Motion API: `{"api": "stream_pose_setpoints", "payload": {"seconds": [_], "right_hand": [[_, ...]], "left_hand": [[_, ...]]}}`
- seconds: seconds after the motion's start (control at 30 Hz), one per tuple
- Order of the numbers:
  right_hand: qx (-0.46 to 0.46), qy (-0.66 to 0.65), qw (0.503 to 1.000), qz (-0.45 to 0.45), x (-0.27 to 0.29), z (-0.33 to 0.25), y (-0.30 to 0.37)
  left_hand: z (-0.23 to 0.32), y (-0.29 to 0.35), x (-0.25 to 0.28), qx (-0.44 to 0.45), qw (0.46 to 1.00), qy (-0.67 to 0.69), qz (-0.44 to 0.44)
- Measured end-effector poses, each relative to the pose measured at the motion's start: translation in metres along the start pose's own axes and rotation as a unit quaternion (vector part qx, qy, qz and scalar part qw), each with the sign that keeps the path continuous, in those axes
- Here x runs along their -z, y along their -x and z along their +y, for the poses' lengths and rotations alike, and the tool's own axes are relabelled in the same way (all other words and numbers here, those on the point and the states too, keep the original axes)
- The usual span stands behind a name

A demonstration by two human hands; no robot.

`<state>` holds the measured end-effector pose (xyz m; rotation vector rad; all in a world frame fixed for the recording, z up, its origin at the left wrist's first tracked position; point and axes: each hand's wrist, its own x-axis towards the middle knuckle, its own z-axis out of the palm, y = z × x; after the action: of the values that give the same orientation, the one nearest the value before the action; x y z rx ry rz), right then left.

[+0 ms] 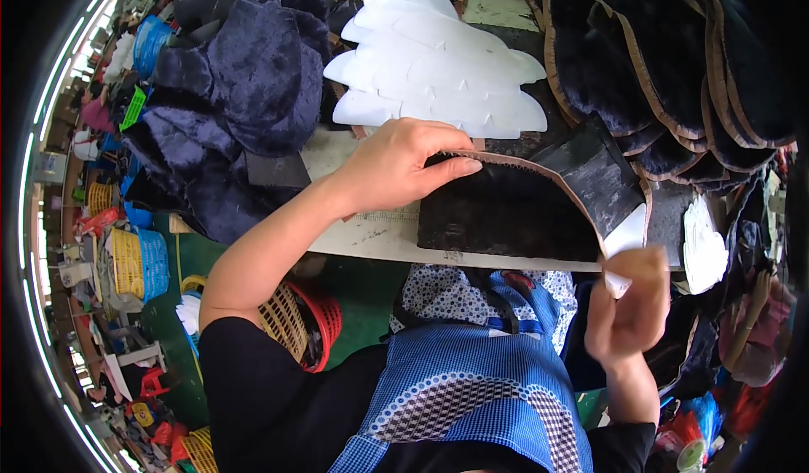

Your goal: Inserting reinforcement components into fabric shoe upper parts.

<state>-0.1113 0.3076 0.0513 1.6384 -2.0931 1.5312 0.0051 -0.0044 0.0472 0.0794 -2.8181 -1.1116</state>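
With thumb and fingers closed, my left hand (413,165) pinches the brown edge of a dark, curved piece of material (552,172) above the table's front side. The edge bends down and right toward my right hand (632,304), which is somewhat blurred. Its fingers are closed at the tip of a thin white piece (625,233) beside the lower end of that edge. A flat black slab (497,220) lies below my left hand, and another black block (590,174) is to its right. Just beyond my left hand is a fanned stack of white curved cutouts (438,64).
Dark blue plush pieces (261,68) are heaped at left. Black plush pieces with brown edges (590,60) overlap at far right. More white cutouts (704,241) hang by the table's right end. A red basket (324,325) stands on the green floor; another person (758,330) is at right.
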Motion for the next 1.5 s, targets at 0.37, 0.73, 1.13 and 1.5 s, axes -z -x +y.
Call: {"api": "stream_pose_setpoints", "payload": {"seconds": [0.37,0.73,1.13,1.5], "right_hand": [[-0.556,-0.578,0.596,0.039,-0.076,0.007,0.035],[-0.462,-0.728,0.505,0.027,-0.089,0.018,0.067],[-0.465,-0.787,0.404,0.039,-0.081,0.022,0.075],[-0.53,-0.742,0.403,0.076,-0.048,0.024,0.073]], "left_hand": [[0.0,0.074,-0.093,-0.204,0.957,-0.169,0.116],[0.049,0.049,-0.137,-0.017,0.953,-0.121,0.279],[0.023,0.067,-0.127,0.004,0.972,0.039,0.234],[0.02,0.079,-0.122,-0.143,0.952,-0.245,0.116]]}}
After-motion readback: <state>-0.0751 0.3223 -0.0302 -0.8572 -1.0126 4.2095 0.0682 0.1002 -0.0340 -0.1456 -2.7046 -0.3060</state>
